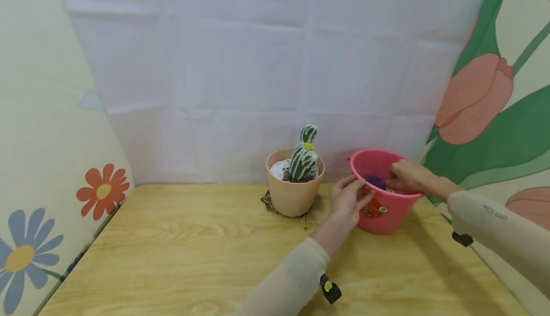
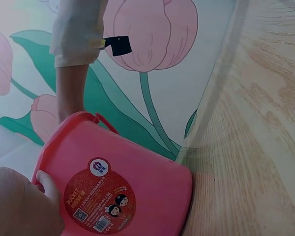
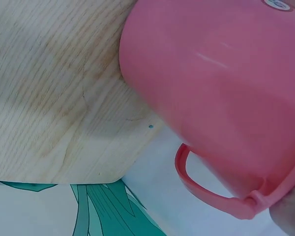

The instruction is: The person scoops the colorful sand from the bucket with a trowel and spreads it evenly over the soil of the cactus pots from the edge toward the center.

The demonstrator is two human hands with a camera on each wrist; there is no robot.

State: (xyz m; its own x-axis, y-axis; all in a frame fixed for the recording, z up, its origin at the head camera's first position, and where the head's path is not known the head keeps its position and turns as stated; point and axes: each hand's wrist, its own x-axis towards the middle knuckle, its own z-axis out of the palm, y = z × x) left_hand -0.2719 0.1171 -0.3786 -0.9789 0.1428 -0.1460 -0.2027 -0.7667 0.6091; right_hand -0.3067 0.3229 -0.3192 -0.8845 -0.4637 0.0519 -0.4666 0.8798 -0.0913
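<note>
Standing towards the right end of the worktop (image 1: pixel 193 249), the pink bucket (image 1: pixel 397 215) is gripped at its near left rim by the left hand (image 1: pixel 345 199); the thumb is laid against the outer wall in the left wrist view, the fingers being bent at the rim; the right hand (image 1: pixel 406 175) is placed inside the bucket's mouth, its fingers bent downward just beside a purple object (image 1: pixel 375 182) lying within; whether that object is pinched cannot be told, the fingertips being mostly hidden; a round red label (image 2: pixel 101 199) is borne on the bucket's outer wall; a pink handle (image 3: pixel 214 200) is seen jutting from the rim in the right wrist view; to the left of the bucket, apart from it, a peach pot (image 1: pixel 292 199) is set on the worktop; in it a green-and-white cactus (image 1: pixel 302 165), topped by a smaller lobe and dotted with a yellow flower (image 1: pixel 308 146), is surrounded by white material (image 1: pixel 280 168); dark crumbs (image 1: pixel 267 202) are scattered about the pot's foot; on each pale sleeve (image 1: pixel 283 278) a small black attachment (image 1: pixel 330 289) is worn; behind the worktop a creased white cloth (image 1: pixel 232 68) is hung, flanked by walls decorated with painted flowers (image 1: pixel 103 192).
</note>
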